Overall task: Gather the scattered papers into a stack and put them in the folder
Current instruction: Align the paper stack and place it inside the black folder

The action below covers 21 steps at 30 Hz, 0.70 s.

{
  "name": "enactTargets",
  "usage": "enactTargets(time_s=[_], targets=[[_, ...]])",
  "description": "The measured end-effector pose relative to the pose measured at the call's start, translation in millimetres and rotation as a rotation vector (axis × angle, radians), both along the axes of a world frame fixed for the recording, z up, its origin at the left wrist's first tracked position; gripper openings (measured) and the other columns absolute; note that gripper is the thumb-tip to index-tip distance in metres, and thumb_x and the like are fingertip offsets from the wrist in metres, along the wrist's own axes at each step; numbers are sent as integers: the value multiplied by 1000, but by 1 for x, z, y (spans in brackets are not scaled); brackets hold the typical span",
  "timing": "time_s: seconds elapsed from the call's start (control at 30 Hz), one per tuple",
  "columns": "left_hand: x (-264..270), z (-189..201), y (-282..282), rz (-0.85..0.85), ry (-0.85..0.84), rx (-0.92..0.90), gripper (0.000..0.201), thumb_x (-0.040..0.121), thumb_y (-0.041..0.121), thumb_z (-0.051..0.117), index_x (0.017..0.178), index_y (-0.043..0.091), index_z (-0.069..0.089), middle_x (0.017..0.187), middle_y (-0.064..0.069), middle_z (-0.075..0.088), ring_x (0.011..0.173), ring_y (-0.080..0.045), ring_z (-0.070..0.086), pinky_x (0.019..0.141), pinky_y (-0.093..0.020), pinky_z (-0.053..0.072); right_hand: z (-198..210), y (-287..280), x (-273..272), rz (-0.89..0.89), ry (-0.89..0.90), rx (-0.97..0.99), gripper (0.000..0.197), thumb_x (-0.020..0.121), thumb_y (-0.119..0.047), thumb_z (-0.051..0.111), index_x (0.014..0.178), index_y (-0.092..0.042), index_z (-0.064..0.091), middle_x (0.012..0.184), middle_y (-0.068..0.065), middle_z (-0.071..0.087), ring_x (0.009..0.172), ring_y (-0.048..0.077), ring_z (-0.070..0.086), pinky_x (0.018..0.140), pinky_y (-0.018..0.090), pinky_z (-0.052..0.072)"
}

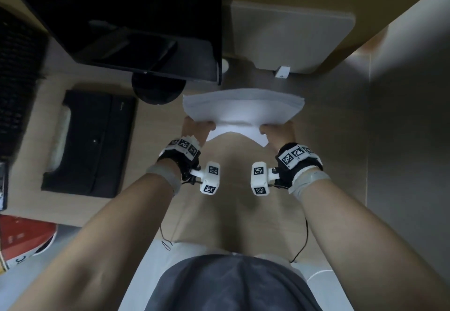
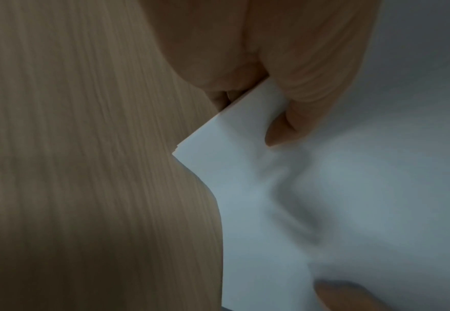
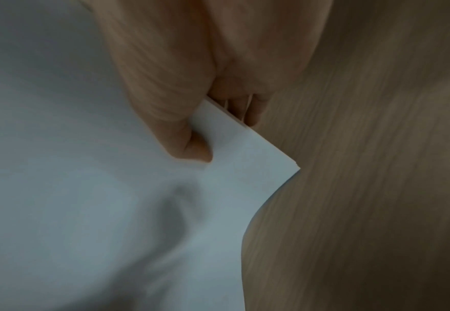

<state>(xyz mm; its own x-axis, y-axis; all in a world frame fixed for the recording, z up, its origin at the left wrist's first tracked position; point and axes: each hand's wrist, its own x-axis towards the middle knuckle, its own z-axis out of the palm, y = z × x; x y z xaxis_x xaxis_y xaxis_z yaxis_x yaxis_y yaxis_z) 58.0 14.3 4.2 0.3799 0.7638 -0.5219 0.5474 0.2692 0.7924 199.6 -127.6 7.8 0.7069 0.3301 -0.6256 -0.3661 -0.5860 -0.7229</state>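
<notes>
A stack of white papers (image 1: 241,111) is held up over the wooden desk (image 1: 233,189), sagging in the middle. My left hand (image 1: 198,128) pinches its near left corner, thumb on top and fingers beneath. My right hand (image 1: 277,130) pinches the near right corner the same way. The left wrist view has the thumb (image 2: 306,88) pressing the paper stack (image 2: 325,200) near its corner. In the right wrist view the thumb (image 3: 165,101) presses the papers (image 3: 85,189) near the opposite corner. A black folder (image 1: 92,142) lies flat on the desk to the left.
A dark monitor (image 1: 126,18) on a round stand (image 1: 158,89) rises behind the papers at the left. A pale grey pad (image 1: 292,38) lies at the back right. A keyboard (image 1: 17,79) is at the far left, a red box (image 1: 22,237) at the near left.
</notes>
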Motion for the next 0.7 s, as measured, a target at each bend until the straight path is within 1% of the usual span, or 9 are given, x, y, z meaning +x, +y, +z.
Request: enactTargets(time_s=[0.07,0.17,0.23,0.3,0.4,0.47,0.57,0.67,0.7], targets=[[1,-7,6,24,2,-25,31,74,-13,64,65,14,51,68,3,58,64,-14,55,52,-11,45,-1,1,-5,-21,33,26,23,76,-3,75,69,-16,58,69,-3,63,63,16,60,65,31,52],[5,-11,18,9,21,-95,30,70,-14,65,59,9,49,59,-1,55,59,-19,51,53,-18,43,-2,2,-15,-59,27,100,28,80,-13,78,75,-23,53,78,-11,61,71,3,60,69,21,49],[7,-11,20,-44,53,-114,35,71,-15,59,51,9,43,50,2,48,53,-19,44,46,-17,37,-8,1,-20,-30,34,89,21,80,-20,79,79,-23,59,80,-12,65,76,6,65,72,22,49],[1,-13,22,-111,77,-116,33,72,-14,57,49,8,47,56,-2,50,60,-24,48,51,-21,39,-12,-4,-29,-13,92,60,19,77,-25,81,87,-19,66,85,-5,72,79,12,69,76,26,54],[-10,-22,20,-171,134,-173,28,76,-7,61,53,9,55,74,-8,61,74,-26,55,62,-26,43,-22,-17,-47,-76,206,55,31,74,-23,84,98,-10,71,96,8,75,84,22,73,80,35,58],[-16,-29,13,-187,167,-230,28,83,-1,62,57,10,56,76,-5,59,74,-23,54,64,-28,42,-30,-25,-60,-121,237,37,47,69,-32,86,105,-8,69,97,9,75,86,25,73,84,41,58],[-27,-32,-3,-94,124,-293,5,83,12,70,80,10,65,82,-2,60,85,-23,57,74,-28,46,-39,-32,-74,-126,208,4,44,74,-32,83,109,-9,67,100,7,74,89,23,71,85,37,57],[-47,-41,-15,-122,204,-376,63,69,32,80,122,5,60,118,-6,63,111,-29,58,97,-40,46,-47,-46,-83,-89,200,-9,18,82,-21,78,96,-15,69,100,7,74,88,23,71,85,35,56],[-55,-47,-17,-139,225,-398,71,65,34,81,127,6,59,122,-7,64,112,-31,59,99,-44,47,-49,-51,-86,-81,210,-12,15,82,-20,78,94,-16,69,99,7,74,85,21,70,82,34,55]])
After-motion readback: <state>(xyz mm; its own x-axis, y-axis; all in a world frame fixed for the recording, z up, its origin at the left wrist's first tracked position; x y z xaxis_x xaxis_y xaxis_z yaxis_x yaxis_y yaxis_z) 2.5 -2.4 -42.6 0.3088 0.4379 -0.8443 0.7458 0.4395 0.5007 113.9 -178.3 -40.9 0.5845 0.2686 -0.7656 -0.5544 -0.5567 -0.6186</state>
